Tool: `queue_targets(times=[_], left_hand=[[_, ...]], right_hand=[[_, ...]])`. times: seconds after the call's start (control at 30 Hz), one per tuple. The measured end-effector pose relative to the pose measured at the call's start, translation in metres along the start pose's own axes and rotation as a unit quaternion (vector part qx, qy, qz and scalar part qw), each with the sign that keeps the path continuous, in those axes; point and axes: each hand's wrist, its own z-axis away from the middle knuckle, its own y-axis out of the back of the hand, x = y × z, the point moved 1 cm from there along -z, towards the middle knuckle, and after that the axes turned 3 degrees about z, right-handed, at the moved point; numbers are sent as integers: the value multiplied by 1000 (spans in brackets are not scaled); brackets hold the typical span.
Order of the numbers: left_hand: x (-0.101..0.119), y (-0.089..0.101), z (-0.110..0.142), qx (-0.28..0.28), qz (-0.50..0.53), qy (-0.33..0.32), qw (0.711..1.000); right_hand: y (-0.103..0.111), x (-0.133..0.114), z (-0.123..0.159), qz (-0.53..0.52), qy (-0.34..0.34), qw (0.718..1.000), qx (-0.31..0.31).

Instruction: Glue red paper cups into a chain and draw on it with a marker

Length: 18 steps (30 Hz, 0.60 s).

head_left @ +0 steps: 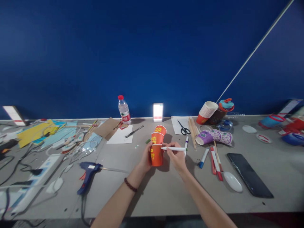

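Red paper cups (156, 155) with yellow lettering are joined in a column at the middle of the table. My left hand (146, 158) is wrapped round the left side of the lower cup. Between the fingers of my right hand (177, 158) is a white marker (175, 148), held nearly level. Its tip points left and meets or nearly meets the cup's right side. A second marker (186, 144) lies just behind my right hand. The fingertips of my left hand are partly hidden behind the cup.
A blue glue gun (89, 174) and a power strip (38, 183) with cables lie left. Behind stand a water bottle (124, 110) and a lit phone (158, 112). Right are scissors (184, 128), stacked cups (207, 112), a purple cup (205, 137), markers and a dark phone (249, 174).
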Motion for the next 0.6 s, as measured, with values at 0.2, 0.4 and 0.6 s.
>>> queue_targets(times=[0.2, 0.4, 0.6], left_hand=[[0, 0, -1, -3, 9, -4, 1000], [1, -3, 1, 12, 10, -2, 1000], [1, -6, 2, 7, 6, -12, 1000]], right_hand=[[0, 1, 1, -14, 13, 1000, -23], [-1, -5, 2, 40, 36, 998, -36], [-1, -6, 1, 58, 39, 997, -41]])
